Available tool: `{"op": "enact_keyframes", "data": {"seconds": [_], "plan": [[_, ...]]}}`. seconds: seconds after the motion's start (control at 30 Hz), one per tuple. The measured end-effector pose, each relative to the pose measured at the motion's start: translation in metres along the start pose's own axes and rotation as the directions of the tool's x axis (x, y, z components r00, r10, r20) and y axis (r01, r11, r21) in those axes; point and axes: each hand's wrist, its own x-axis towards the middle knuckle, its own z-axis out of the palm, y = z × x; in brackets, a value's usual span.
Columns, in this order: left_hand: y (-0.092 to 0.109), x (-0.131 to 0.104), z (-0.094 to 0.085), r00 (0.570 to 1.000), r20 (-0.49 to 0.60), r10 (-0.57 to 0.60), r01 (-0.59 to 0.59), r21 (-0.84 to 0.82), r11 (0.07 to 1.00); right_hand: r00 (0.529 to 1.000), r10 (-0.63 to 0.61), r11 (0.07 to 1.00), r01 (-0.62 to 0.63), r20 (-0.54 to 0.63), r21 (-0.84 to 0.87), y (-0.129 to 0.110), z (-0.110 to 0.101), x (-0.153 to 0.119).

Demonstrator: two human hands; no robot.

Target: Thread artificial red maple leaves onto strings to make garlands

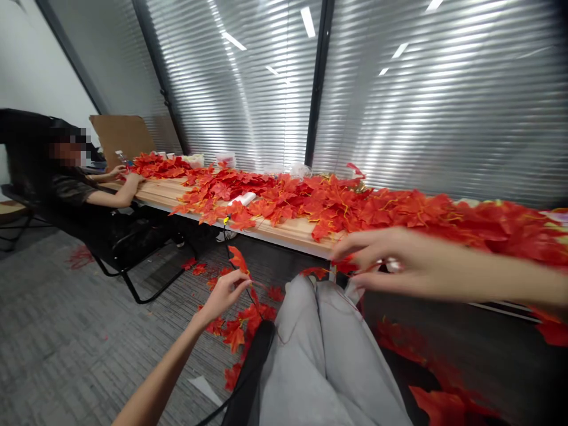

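My left hand point(224, 294) was out over the floor beside my knee, thumb and fingertips pinched on a thin dark strand point(254, 294) that carried red fabric maple leaves; one leaf point(238, 258) stood just above my fingers and more of the garland point(237, 331) trailed down past the black armrest point(252, 361) to the grey carpet point(66, 331). My right hand point(386, 263) was reaching toward the near edge of the long wooden table point(293, 232), blurred in motion, fingers drawn together around a bit of red leaf and what looked like a pale stem — I could not tell exactly what it gripped. My grey trouser legs point(328, 355) filled the space between the two hands.

The tabletop was heaped with loose red leaves point(355, 207) from end to end, with a small white tube-like object point(243, 199) lying among them and white containers point(225, 160) at the far side by the blinds point(399, 89). Nothing there carried writing I could read — no label or brand was legible on the tube, the containers or the brown cardboard sheet point(122, 136) leaning at the far end. A co-worker sat at that end in a black chair point(133, 260), both forearms point(113, 198) resting on the table among the leaves. A few stray leaves point(195, 266) lay on the carpet below.
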Motion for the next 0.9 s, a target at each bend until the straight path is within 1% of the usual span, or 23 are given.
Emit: {"op": "enact_keyframes", "data": {"seconds": [0.07, 0.1, 0.17, 0.23, 0.27, 0.33, 0.4, 0.43, 0.53, 0.57, 0.63, 0.7, 0.8, 0.83, 0.9], "plan": [[0.025, 0.006, -0.001, 0.994, 0.069, 0.090, -0.091, 0.015, 0.996, 0.984, -0.036, 0.998, 0.026, 0.175, 0.063, 0.000, 0.030, 0.022], [0.035, 0.008, -0.002, 0.989, 0.082, 0.120, -0.122, 0.016, 0.992, 0.983, -0.047, 0.994, 0.029, 0.175, 0.104, 0.001, 0.048, 0.034], [0.051, 0.012, -0.004, 0.983, 0.078, 0.163, -0.165, 0.013, 0.986, 0.966, -0.163, 0.973, 0.124, 0.198, 0.196, 0.003, 0.082, 0.058], [0.060, 0.014, -0.010, 0.978, 0.069, 0.199, -0.201, 0.011, 0.980, 0.959, -0.224, 0.948, 0.173, 0.172, 0.268, 0.003, 0.107, 0.077], [0.063, 0.015, -0.014, 0.974, 0.069, 0.217, -0.218, 0.012, 0.976, 0.971, -0.203, 0.942, 0.158, 0.126, 0.296, 0.002, 0.114, 0.084], [0.065, 0.014, -0.021, 0.969, 0.065, 0.239, -0.241, 0.023, 0.970, 0.992, -0.108, 0.928, 0.077, 0.066, 0.365, -0.003, 0.121, 0.093], [0.065, 0.011, -0.028, 0.967, 0.051, 0.250, -0.252, 0.045, 0.967, 0.999, -0.010, 0.914, -0.010, 0.049, 0.406, -0.007, 0.120, 0.096], [0.065, 0.009, -0.030, 0.967, 0.043, 0.249, -0.252, 0.061, 0.966, 0.999, 0.020, 0.916, -0.035, 0.043, 0.400, -0.009, 0.119, 0.096], [0.065, 0.003, -0.033, 0.972, 0.046, 0.231, -0.234, 0.089, 0.968, 1.000, 0.028, 0.953, -0.028, 0.004, 0.302, -0.013, 0.116, 0.096], [0.065, 0.002, -0.033, 0.974, 0.053, 0.220, -0.224, 0.091, 0.970, 1.000, 0.019, 0.957, -0.021, 0.011, 0.288, -0.014, 0.116, 0.095], [0.067, 0.000, -0.033, 0.978, 0.059, 0.202, -0.207, 0.090, 0.974, 0.999, 0.009, 0.948, -0.025, 0.053, 0.318, -0.015, 0.118, 0.095], [0.069, 0.000, -0.032, 0.979, 0.058, 0.196, -0.201, 0.092, 0.975, 0.997, 0.049, 0.919, -0.070, 0.064, 0.388, -0.014, 0.122, 0.094], [0.072, 0.001, -0.031, 0.978, 0.052, 0.201, -0.205, 0.092, 0.974, 0.982, 0.190, 0.852, -0.170, 0.010, 0.495, -0.013, 0.129, 0.092], [0.073, 0.002, -0.031, 0.978, 0.054, 0.203, -0.207, 0.085, 0.975, 0.973, 0.232, 0.819, -0.201, 0.011, 0.537, -0.012, 0.131, 0.091], [0.073, 0.002, -0.029, 0.977, 0.064, 0.205, -0.210, 0.071, 0.975, 0.959, 0.279, 0.745, -0.254, 0.058, 0.617, -0.011, 0.134, 0.090]]}}
